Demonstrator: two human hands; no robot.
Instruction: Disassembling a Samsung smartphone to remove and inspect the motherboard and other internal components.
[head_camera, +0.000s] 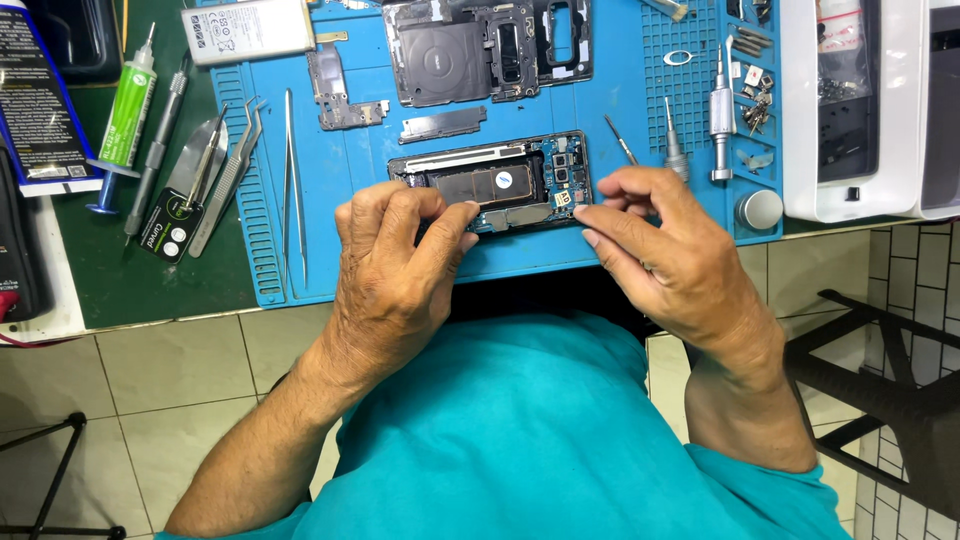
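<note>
Two hands, left (400, 255) and right (660, 245), pinch the opened phone (495, 182) near the blue mat's (620, 90) front edge.

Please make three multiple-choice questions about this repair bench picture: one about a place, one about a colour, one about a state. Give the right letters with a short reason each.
1. Where does the battery lie?
A. at the mat's far left corner
B. on the floor tiles
C. inside the white tray

2. What colour is the work mat?
A. red
B. blue
C. yellow

3. In what state is the phone between the left hand and the right hand?
A. closed, back cover on
B. opened, inner parts bare
C. wrapped in a bag

Answers:
1 A: the white battery rests at the mat's top left edge.
2 B: the mat under the parts is blue.
3 B: its circuit boards and camera modules show.
</note>
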